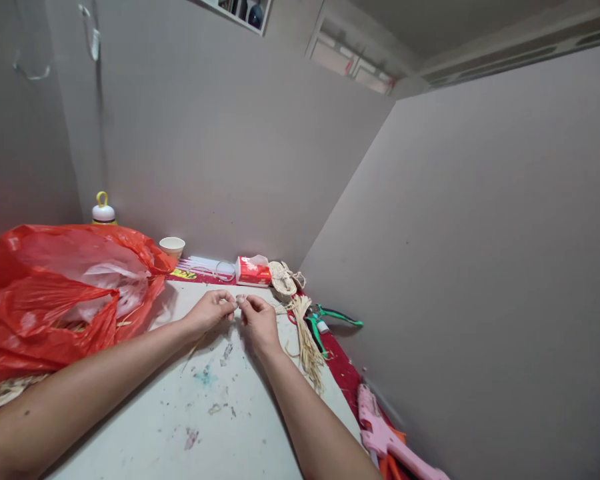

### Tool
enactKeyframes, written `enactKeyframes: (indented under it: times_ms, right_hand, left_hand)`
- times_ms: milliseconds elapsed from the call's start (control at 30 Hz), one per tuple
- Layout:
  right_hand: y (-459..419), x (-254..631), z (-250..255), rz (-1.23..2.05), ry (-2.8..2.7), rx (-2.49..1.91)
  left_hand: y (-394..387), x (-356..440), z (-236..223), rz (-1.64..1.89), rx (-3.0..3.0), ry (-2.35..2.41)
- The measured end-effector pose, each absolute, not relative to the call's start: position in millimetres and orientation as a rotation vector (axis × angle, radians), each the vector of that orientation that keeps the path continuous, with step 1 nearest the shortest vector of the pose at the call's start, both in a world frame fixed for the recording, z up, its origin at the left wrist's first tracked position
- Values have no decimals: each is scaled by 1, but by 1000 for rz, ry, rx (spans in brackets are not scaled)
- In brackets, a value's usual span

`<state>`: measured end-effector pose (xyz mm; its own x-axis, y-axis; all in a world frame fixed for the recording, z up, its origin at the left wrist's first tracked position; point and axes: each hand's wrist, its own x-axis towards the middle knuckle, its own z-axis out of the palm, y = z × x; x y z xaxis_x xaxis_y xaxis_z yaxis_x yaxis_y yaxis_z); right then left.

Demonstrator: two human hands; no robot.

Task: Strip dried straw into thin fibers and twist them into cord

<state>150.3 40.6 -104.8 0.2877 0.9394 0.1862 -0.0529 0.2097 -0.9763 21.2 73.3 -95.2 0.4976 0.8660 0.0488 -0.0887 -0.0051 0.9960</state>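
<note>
Over the white board (180, 407), my left hand (213, 312) and my right hand (259, 321) meet with fingertips almost touching. Each pinches thumb against finger, closed on a thin raffia strand (195, 348). Its pale loose end trails below my left hand toward the board; the part between the fingertips is tiny and mostly hidden. Just right of my right hand lies a bundle of dry raffia (307, 343). Beyond it sits a coiled, woven raffia piece (283, 279).
Green-handled pliers (317, 320) and a pink glue gun (380, 423) lie along the right edge. A red plastic bag (55, 287) bulges at left. Behind stand a paper cup (173, 247), white sticks (207, 265), a tissue pack (253, 271) and a bottle (103, 212). Grey walls (205, 133) close in the table.
</note>
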Motion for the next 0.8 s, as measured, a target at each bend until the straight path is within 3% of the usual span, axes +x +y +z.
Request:
enactKeyframes:
  times_ms: [400,567,800]
  right_hand:
    - [46,163,-105,909,-956,-1211]
    - [47,171,-107,607,-1385,-1353]
    - [39,163,-107,331,-1537,-1355]
  left_hand:
    - [74,23,-89,1017,1489,755]
    - [73,24,-94,959,1578,717]
    - [74,26,-99,876,1701,606]
